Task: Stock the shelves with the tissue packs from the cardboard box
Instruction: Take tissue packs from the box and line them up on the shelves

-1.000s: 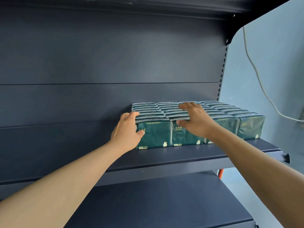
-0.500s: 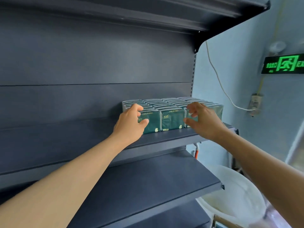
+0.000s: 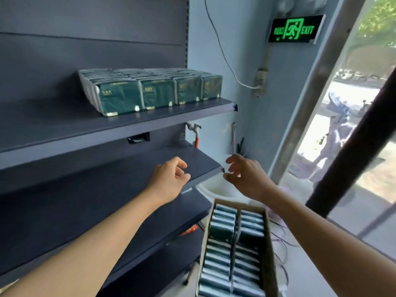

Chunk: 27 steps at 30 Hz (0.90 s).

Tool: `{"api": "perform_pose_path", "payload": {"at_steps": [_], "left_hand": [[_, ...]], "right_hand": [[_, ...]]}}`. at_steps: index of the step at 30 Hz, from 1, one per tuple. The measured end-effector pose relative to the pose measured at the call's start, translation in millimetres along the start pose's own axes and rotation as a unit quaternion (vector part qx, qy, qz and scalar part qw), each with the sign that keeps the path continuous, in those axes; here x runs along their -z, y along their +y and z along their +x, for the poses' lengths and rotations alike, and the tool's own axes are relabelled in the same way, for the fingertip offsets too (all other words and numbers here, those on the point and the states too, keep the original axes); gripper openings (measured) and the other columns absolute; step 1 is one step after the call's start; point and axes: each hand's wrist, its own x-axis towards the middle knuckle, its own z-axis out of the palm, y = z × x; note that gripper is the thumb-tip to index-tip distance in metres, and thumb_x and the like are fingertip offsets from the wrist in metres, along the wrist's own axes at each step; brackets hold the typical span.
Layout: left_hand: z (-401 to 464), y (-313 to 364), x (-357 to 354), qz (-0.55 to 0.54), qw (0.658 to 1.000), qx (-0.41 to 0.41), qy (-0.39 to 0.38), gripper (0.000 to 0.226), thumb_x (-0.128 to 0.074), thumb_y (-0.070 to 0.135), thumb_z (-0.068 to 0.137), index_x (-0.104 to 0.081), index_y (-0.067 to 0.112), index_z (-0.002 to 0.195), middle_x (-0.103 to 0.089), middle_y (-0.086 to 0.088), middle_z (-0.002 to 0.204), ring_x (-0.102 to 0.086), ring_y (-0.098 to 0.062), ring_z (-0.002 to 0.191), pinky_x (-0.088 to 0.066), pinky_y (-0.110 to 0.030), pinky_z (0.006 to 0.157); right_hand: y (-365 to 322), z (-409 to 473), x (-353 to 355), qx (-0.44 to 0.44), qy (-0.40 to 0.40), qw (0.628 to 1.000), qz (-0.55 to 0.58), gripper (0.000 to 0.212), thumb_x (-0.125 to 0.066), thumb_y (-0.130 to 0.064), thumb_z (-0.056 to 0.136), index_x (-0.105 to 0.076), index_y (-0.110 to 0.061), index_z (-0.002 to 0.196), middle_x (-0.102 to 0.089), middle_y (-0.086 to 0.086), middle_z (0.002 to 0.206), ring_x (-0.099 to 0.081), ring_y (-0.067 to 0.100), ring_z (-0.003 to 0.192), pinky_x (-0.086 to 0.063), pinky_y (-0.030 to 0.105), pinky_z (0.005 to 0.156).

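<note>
Green tissue packs (image 3: 150, 91) rowed on shelf (image 3: 120, 127); left hand (image 3: 169, 181), right hand (image 3: 246, 176) fingers loosely curled, empty.

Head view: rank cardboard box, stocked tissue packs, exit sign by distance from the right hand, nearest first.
From the right hand:
1. Cardboard box, just below the hand, packs inside, lower right.
2. Stocked tissue packs, on the upper shelf, up and to the left.
3. Exit sign, high on the wall, top right.
</note>
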Motion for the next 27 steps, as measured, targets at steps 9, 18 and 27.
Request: {"api": "perform_pose_path", "payload": {"at_steps": [9, 18, 27], "left_hand": [[-5, -19, -143, 0.018, 0.992, 0.064, -0.109, 0.015, -0.062, 0.02, 0.088, -0.06, 0.02, 0.102, -0.059, 0.013, 0.078, -0.06, -0.014, 0.082, -0.048, -0.027, 0.078], [5, -45, -280, 0.022, 0.966, 0.183, -0.181, 0.009, -0.059, 0.025, 0.09, -0.054, 0.028, 0.097, -0.061, 0.012, 0.086, -0.06, -0.013, 0.087, -0.047, -0.026, 0.076], [37, -90, -361, 0.04, 0.95, 0.219, -0.218, 0.024, -0.059, 0.023, 0.09, -0.055, 0.023, 0.113, -0.061, 0.007, 0.104, -0.06, -0.017, 0.095, -0.052, -0.039, 0.088]], "right_hand": [[134, -33, -55, -0.087, -0.086, 0.992, 0.021, 0.033, -0.062, -0.021, 0.084, -0.055, -0.011, 0.115, -0.067, 0.007, 0.104, -0.061, 0.028, 0.099, -0.047, 0.033, 0.08], [266, -43, -124, -0.17, -0.188, 0.966, 0.054, 0.038, -0.058, -0.027, 0.09, -0.05, -0.013, 0.124, -0.064, 0.006, 0.112, -0.058, 0.023, 0.105, -0.046, 0.029, 0.083], [329, -29, -193, -0.213, -0.236, 0.945, 0.073, 0.044, -0.056, -0.025, 0.091, -0.044, -0.012, 0.132, -0.052, 0.008, 0.127, -0.052, 0.022, 0.114, -0.042, 0.029, 0.093]]}}
